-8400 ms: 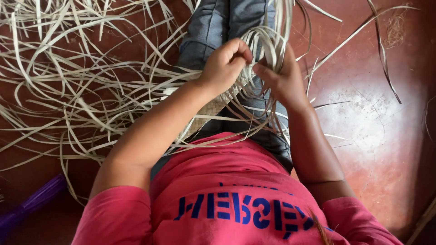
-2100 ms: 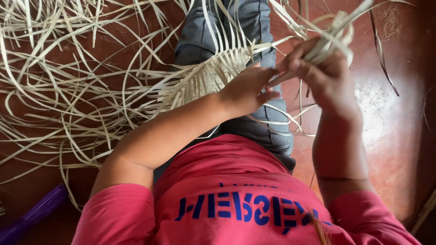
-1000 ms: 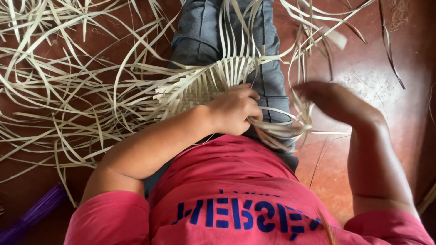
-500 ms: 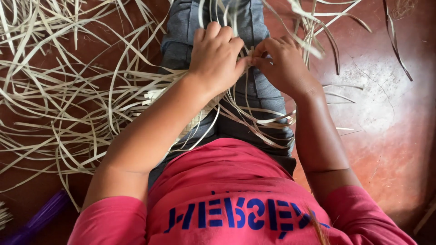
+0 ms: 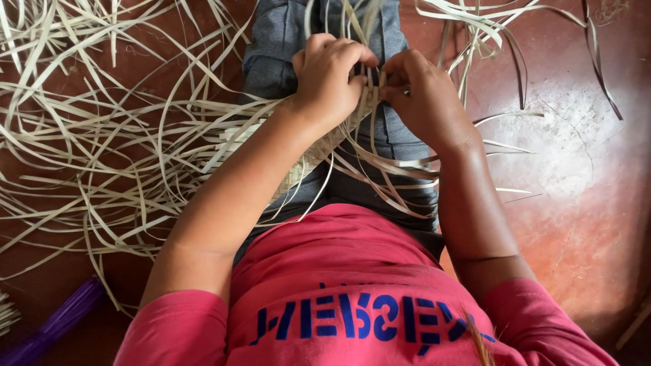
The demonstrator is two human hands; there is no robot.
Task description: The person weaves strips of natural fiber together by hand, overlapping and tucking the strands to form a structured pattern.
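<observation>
1. Hands: left hand [image 5: 330, 74] and right hand [image 5: 424, 91] meet over the lap, at the far edge of a woven panel [image 5: 308, 159] of pale flat strips.
2. Left grip: fingers curled narrow over the panel's far edge, pressing the weave down and pinning several strips under the fingertips. Right grip: thumb and forefinger pinch narrow on a strip end right beside the left fingertips; cannot tell whether it is one strip or two.
3. Panel location: lies diagonally across the grey-trousered thighs [image 5: 285, 41], mostly hidden under the left forearm, running from near-left up to the hands. Unwoven ends fan out from it to the left and to the near right.
4. Surroundings: loose strips [image 5: 88, 135] in a dense tangle on the red-brown floor [image 5: 576, 203] at left; more strips [image 5: 475, 27] arc over the far right. Purple bundle [image 5: 57, 322] at the near-left corner, well apart from the hands.
5. Risk, weave slack: in my judgement, if the left hand lifts while the right pulls, the last crossings can slide open.
6. Risk, kink or split: strips look thin and stiff; a tight bend at the pinch could crease or crack one.
7. Risk, wrong strand: free ends crowd closely round the fingers, so picking a neighbour and breaking the pattern is easy.
8. Risk, snag: trailing ends run into the floor tangle; a tug could drag it along.
</observation>
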